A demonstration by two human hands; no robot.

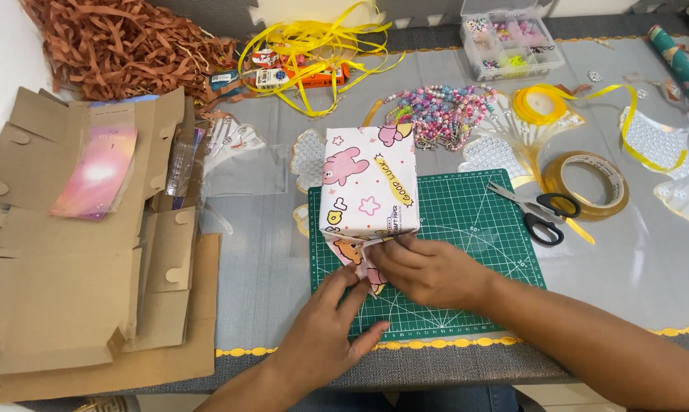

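A box wrapped in white paper with pink cartoon figures (369, 181) lies on a green cutting mat (482, 221). My right hand (428, 268) presses the folded paper flap at the box's near end. My left hand (331, 324) touches the same flap from below, fingers partly spread on the paper. Neither hand lifts the box.
Black-handled scissors (539, 210) and a roll of clear tape (589, 185) lie right of the mat. Flat cardboard pieces (77, 275) fill the left. Brown paper shred (123, 38), yellow ribbon (314, 46), bead strings (436, 111) and a bead organiser (508, 38) sit at the back.
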